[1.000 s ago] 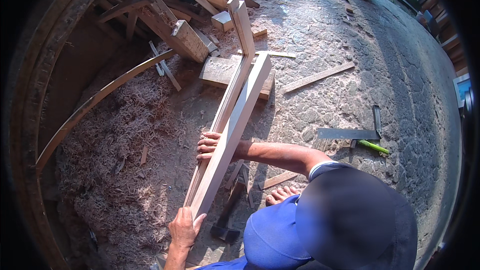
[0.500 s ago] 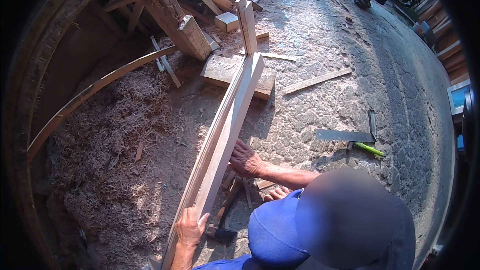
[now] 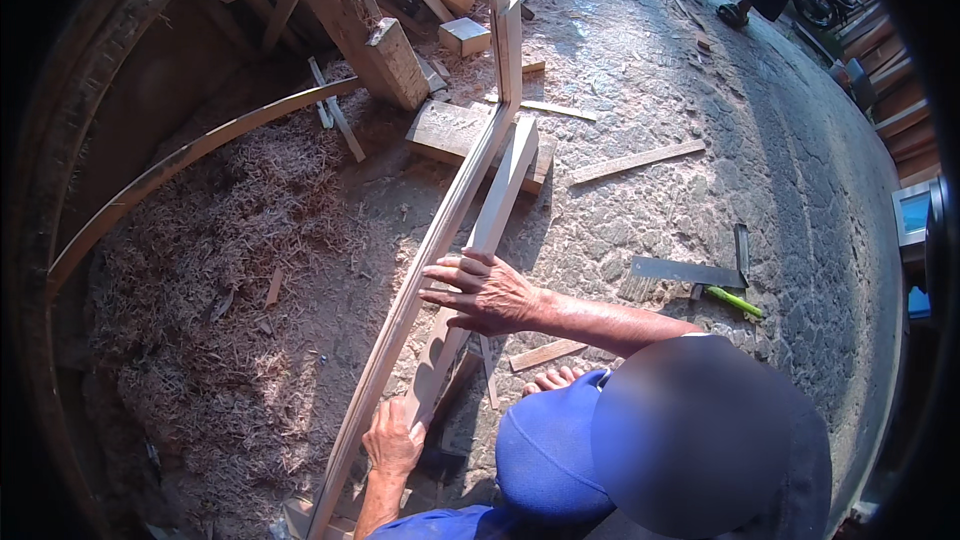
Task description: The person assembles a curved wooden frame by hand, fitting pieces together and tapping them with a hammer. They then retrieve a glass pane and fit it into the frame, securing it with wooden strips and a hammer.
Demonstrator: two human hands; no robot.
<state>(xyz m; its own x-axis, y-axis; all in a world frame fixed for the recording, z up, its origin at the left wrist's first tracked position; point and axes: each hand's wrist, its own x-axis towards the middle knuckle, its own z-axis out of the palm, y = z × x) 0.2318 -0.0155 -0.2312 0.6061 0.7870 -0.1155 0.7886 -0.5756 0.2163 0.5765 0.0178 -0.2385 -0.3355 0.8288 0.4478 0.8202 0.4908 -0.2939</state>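
Note:
A long grooved wooden rail (image 3: 408,312) runs from bottom centre to the far middle, where an upright wooden piece (image 3: 507,45) meets it at an angle. A plain squared batten (image 3: 505,190) lies along its right side, with a narrow gap between them toward the far end. My left hand (image 3: 393,440) is closed round the batten's near end. Across the batten's middle lies my right hand (image 3: 487,295), its fingers bent over the wood and the tips reaching the grooved rail. A thick wood block (image 3: 440,135) sits under the far ends of both.
Wood shavings (image 3: 230,300) heap up on the left beside a curved strip (image 3: 200,148). To the right lie a loose slat (image 3: 637,162), a try square (image 3: 690,271) and a green-handled tool (image 3: 733,301). Another person's feet (image 3: 733,14) show at the far right.
The batten has come apart from the grooved rail and shifted right and nearer. My right hand has moved from the batten's right side to over its top; my left hand has shifted slightly right.

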